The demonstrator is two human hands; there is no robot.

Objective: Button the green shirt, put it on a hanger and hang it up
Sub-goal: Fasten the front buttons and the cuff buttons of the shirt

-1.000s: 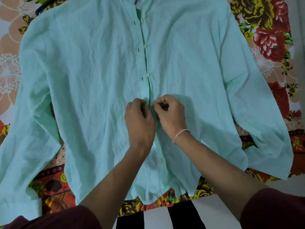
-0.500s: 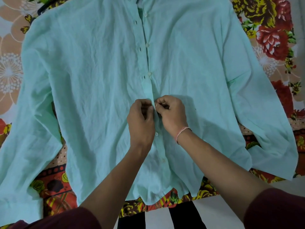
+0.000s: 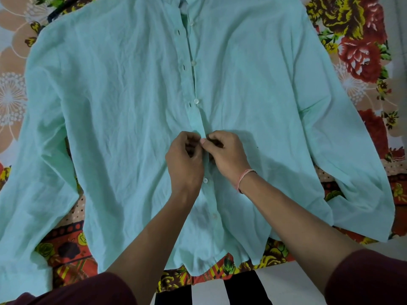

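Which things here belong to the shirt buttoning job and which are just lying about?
Job: green shirt; its open button; left hand; right hand, both pinching the placket.
Lying about: floral bedsheet; wrist thread.

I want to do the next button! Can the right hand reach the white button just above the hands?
Probably yes. The right hand is pinching the placket just below that open button, and only flat green shirt lies between them.

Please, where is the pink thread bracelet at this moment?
In the head view, the pink bracelet is on the right wrist, right of centre, just behind the right hand working at the green shirt placket.
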